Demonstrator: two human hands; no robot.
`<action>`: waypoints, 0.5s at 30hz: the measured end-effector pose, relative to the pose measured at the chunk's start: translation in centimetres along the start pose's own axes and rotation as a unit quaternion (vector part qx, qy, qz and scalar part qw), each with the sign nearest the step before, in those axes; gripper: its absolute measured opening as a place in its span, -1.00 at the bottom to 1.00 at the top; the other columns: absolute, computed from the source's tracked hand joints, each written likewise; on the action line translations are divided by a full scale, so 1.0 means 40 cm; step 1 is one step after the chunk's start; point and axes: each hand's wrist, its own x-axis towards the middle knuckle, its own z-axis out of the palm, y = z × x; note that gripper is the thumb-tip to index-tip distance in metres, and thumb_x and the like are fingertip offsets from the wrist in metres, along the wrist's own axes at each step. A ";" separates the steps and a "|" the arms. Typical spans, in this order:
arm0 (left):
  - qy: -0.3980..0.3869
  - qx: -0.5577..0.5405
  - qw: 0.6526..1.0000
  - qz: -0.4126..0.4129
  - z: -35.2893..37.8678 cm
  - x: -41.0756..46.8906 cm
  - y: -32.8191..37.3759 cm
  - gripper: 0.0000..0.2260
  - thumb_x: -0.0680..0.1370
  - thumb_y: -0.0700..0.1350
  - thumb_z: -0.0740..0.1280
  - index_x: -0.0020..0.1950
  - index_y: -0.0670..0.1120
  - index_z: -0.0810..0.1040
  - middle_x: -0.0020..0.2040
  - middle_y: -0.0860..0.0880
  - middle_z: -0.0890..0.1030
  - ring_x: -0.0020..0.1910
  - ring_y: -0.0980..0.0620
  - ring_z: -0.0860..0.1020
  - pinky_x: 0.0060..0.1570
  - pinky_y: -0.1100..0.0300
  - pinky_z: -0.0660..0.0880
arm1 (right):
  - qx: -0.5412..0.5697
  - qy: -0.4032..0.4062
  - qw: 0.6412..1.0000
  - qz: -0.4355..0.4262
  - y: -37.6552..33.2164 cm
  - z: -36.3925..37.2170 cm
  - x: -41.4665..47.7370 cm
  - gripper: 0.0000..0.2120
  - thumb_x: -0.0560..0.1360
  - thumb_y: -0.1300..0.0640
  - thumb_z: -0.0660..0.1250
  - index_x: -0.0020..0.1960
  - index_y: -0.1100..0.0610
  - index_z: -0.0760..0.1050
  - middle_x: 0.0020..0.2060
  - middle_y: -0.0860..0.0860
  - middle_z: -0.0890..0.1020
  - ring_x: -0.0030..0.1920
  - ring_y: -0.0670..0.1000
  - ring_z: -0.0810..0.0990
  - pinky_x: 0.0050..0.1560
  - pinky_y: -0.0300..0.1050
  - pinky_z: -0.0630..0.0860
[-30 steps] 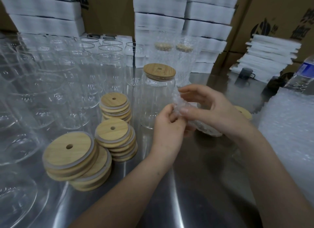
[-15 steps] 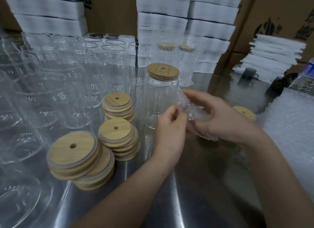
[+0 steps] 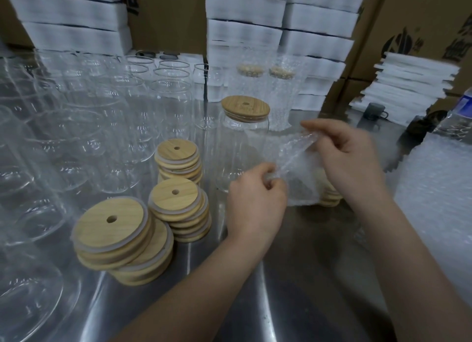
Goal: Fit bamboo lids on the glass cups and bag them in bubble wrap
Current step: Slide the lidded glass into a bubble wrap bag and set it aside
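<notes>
Centre frame: bubble wrap bag (image 3: 297, 170) spread between both hands over the table (image 3: 293, 278). Left hand (image 3: 255, 196) grip pinches its lower-left edge; right hand (image 3: 350, 160) grip pinches its upper-right edge. Glass cup (image 3: 229, 147) stands just behind the bag, bamboo lid (image 3: 245, 106) seated. 3 lid stacks (image 3: 109, 229) at lower left.

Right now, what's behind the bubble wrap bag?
A short stack of bamboo lids pokes out past the right edge of the bubble wrap bag; the wrap blurs the rest, so no lid count.
</notes>
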 end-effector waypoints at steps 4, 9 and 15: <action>-0.019 0.060 0.998 0.001 -0.001 -0.005 0.009 -0.83 0.49 -0.09 0.27 -0.28 -0.11 0.52 -0.34 -0.06 0.56 -0.21 -0.15 0.55 -0.20 0.01 0.51 | 0.078 -0.017 0.996 0.036 -0.033 0.002 0.010 -0.57 0.53 0.37 0.17 0.18 -0.04 0.59 0.07 -0.19 0.64 0.00 -0.31 0.58 0.01 -0.40 0.53; -0.039 0.040 0.998 -0.028 -0.008 -0.001 0.012 -0.78 0.48 -0.04 0.27 -0.37 -0.05 0.44 -0.37 -0.04 0.53 -0.22 -0.16 0.55 -0.24 0.03 0.49 | 0.090 -0.195 0.976 0.013 -0.079 0.017 0.051 -0.43 0.42 -0.14 0.36 0.42 -0.24 0.33 0.26 -0.18 0.50 0.27 -0.25 0.46 0.09 -0.33 0.46; -0.077 0.044 0.996 -0.031 -0.002 -0.006 0.010 -0.81 0.45 0.00 0.32 -0.31 -0.04 0.42 -0.28 -0.07 0.58 -0.17 -0.17 0.58 -0.10 -0.06 0.55 | -0.076 -0.230 0.969 -0.039 -0.101 0.105 0.068 0.02 0.20 -0.38 0.50 0.52 -0.18 0.11 0.29 -0.06 0.51 0.24 -0.05 0.53 0.25 0.05 0.49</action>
